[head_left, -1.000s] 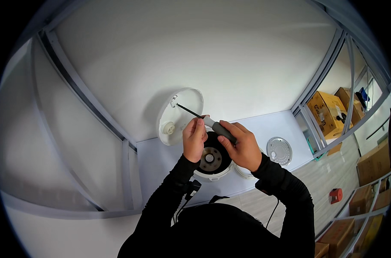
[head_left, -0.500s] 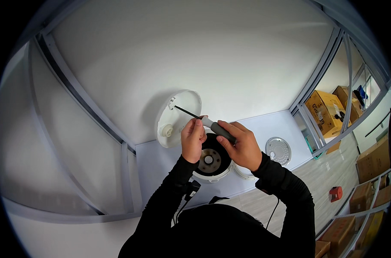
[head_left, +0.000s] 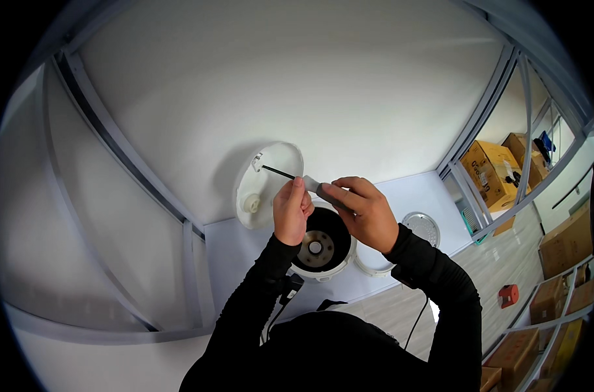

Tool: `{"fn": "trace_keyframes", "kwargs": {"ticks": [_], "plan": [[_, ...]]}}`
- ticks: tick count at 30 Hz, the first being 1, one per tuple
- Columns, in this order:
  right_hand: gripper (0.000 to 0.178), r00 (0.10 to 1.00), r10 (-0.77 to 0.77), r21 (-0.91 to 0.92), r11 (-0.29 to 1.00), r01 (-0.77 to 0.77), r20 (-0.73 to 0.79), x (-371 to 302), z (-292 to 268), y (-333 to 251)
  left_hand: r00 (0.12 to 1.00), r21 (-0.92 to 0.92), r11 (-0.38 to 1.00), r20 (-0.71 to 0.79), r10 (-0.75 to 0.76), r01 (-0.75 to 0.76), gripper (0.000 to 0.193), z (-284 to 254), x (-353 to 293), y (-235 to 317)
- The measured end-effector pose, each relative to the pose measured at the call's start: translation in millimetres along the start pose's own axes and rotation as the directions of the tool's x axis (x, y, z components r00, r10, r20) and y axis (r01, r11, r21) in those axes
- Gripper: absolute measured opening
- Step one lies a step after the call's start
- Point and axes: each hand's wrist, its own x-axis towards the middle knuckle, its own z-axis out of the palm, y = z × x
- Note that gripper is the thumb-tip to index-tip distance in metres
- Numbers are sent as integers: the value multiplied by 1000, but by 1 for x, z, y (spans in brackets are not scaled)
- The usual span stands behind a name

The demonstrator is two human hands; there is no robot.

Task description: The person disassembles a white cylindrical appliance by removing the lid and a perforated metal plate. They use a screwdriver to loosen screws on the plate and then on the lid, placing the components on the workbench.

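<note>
A screwdriver (head_left: 311,185) with a grey handle and dark shaft slants up and left over the table. My right hand (head_left: 369,219) is closed around its handle, which the fingers partly cover. Near the front of the handle, my left hand (head_left: 290,214) pinches the tool with thumb and fingers. The tip appears beside a small fitting inside the raised white lid (head_left: 271,179); I cannot tell whether they touch. Below my hands stands a round white cooker (head_left: 348,262), its dark inside exposed, with a metal heating plate (head_left: 323,236) at the bottom.
Right of the cooker lies a round white part (head_left: 374,266), partly behind my right wrist. A perforated metal disc (head_left: 422,227) rests farther right on the pale table (head_left: 398,189). Metal frame posts border the table. Cardboard boxes (head_left: 496,173) and a red object (head_left: 508,296) are at the right.
My right hand has turned on the handle, and its fingers now lie over the top. The shaft slopes less steeply. My left hand keeps its pinch.
</note>
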Motion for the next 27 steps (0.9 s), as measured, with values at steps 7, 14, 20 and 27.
{"fn": "trace_keyframes", "kwargs": {"ticks": [7,14,20,27], "plan": [[50,864,468,397,769,-501,185,3,-9,-9,999,-31,999,23,23,-22,34,6,-2,1],[36,885,437,372,804,-465,161,-2,3,-1,997,-54,998,63,34,-30,39,-2,1,-2],[35,959,264,208,937,-280,101,4,-6,-6,998,-5,999,57,-40,41,39,-3,1,0],[42,1000,17,158,987,-16,-4,12,-3,-2,998,-76,997,64,7,-2,35,-7,3,-8]]}}
